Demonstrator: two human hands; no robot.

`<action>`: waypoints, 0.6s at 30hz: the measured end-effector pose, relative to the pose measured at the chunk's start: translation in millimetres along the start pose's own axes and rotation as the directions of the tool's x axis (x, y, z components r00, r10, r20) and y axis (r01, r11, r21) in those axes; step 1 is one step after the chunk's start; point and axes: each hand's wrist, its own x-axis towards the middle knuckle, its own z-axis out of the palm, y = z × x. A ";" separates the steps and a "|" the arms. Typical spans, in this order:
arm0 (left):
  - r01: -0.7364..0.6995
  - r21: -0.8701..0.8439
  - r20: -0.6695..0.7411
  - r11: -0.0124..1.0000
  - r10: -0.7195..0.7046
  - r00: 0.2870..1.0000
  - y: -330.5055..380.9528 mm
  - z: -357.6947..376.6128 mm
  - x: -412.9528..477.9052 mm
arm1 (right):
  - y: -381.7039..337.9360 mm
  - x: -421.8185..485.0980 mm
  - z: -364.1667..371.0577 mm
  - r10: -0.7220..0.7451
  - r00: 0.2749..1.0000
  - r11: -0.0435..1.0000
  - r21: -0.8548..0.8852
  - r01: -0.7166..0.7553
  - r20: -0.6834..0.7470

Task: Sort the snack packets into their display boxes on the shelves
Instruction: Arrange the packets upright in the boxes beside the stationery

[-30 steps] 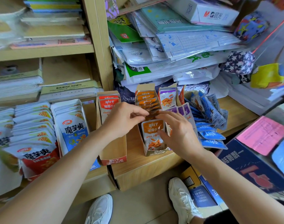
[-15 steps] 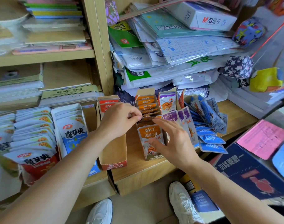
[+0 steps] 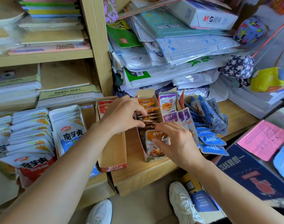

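**Reaching into the orange display box with both hands**

Facing wooden shelving [image 3: 96,46], stacked with paper goods up top and, right of the upright, a slumped heap of plastic sleeves [image 3: 178,50]; lower left, rows of white-and-blue pouches [image 3: 68,131] standing on edge; lower right, off the shelf, a dark blue carton [image 3: 251,172] with a pink sheet [image 3: 264,139] near it; on the low shelf board, side by side but apart, a red display box [image 3: 113,152], mostly bare card with a few red packets at its back, and an orange display box [image 3: 154,158], packed front to back with orange packets [image 3: 147,105]; just right of that, purple packets [image 3: 171,117] upright, then blue packets [image 3: 209,126] fanned loose on the board; over the middle of the orange row, left hand [image 3: 121,117], fingers curled, thumb and fingertips pinching the packet tops; at the front of the same box, right hand [image 3: 175,139], fingers stretched nearly straight across the tops, thumb pressed flat on the face of the front packet [image 3: 155,136], gripping nothing.
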 end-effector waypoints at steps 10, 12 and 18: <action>-0.098 -0.022 -0.093 0.995 0.096 0.991 7.0 3.3 3.9 | -2.2 0.3 -3.2 -0.009 1.000 1.000 0.005 0.009 -0.005; -0.085 -0.055 -0.009 0.995 0.085 0.996 3.4 3.0 4.4 | -2.3 -0.1 -4.7 -0.014 1.000 1.000 0.008 0.014 -0.001; -0.056 -0.167 0.235 0.984 0.095 0.967 -9.1 -11.7 7.0 | -1.8 -3.7 -5.7 -0.044 0.999 0.999 -0.010 0.044 0.003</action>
